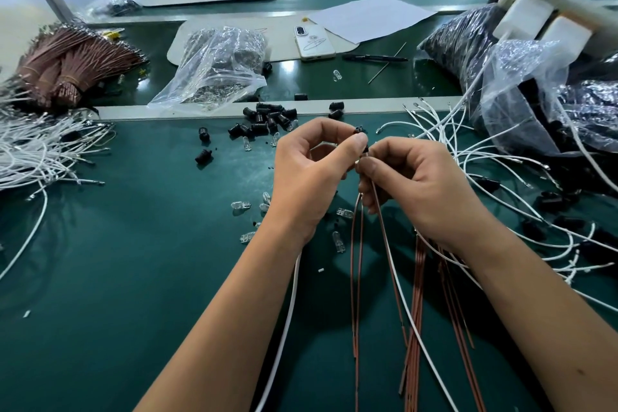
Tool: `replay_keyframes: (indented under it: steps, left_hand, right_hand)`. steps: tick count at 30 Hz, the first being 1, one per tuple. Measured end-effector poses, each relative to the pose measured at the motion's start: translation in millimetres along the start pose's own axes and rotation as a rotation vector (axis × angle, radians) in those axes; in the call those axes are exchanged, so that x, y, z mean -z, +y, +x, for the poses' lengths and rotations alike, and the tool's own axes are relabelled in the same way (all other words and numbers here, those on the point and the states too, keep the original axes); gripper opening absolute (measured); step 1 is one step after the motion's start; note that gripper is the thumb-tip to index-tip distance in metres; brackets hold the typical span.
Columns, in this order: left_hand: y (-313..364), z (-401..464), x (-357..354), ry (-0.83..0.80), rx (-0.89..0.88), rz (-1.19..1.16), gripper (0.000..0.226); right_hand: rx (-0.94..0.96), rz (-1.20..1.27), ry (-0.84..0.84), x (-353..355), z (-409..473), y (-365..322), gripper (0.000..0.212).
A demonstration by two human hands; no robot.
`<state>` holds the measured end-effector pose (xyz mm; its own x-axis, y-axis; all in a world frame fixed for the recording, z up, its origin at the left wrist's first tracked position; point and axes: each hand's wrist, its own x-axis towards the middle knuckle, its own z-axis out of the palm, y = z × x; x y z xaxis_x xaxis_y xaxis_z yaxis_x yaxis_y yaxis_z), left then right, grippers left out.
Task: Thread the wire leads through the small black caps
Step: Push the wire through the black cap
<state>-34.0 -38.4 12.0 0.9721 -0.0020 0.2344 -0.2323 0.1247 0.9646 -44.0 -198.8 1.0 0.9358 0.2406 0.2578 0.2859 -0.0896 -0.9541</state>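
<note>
Both hands met above the green bench (133,261). Left hand (309,174) pinched a small black cap (360,134) between thumb and forefinger. Right hand (414,184) pinched the brown wire leads (359,244) right at the cap, leads hanging down toward the person. Loose black caps (267,120) lay just beyond, white wires (495,157) to the right.

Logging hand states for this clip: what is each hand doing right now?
Left hand: grip closed, pinching a small black cap.
Right hand: grip closed, pinching the brown wire leads just below the cap.
</note>
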Motion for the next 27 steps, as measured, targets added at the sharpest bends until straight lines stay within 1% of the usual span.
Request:
replay_keyframes:
  steps: [4,9,12,17,23,27]
  left_hand:
    - [0.2,-0.2,-0.4,-0.003,-0.021,-0.028,0.006]
    - [-0.7,-0.5,-0.5,0.001,-0.090,-0.032,0.005]
    - [-1.3,-1.2,-1.8,-0.014,-0.111,-0.044,0.005]
    - [-2.9,-1.3,-3.7,-0.017,-0.123,-0.028,0.003]
    - [-4.4,-3.7,-7.4,-0.029,-0.143,-0.040,0.006]
    - [-4.2,-0.9,-4.0,-0.085,-0.143,-0.050,0.011]
  right_hand:
    - [0.010,-0.008,0.002,-0.1,0.4,0.9,0.016]
    - [0.021,0.000,0.003,-0.2,0.6,-0.6,0.012]
    - [0.018,0.015,0.034,-0.5,0.7,-3.2,0.015]
    - [0.008,0.014,0.091,-0.7,1.6,-3.3,0.012]
    - [0.066,-0.113,0.093,2.9,1.7,-2.2,0.010]
    - [0.116,-0.220,0.158,5.9,2.0,0.2,0.007]
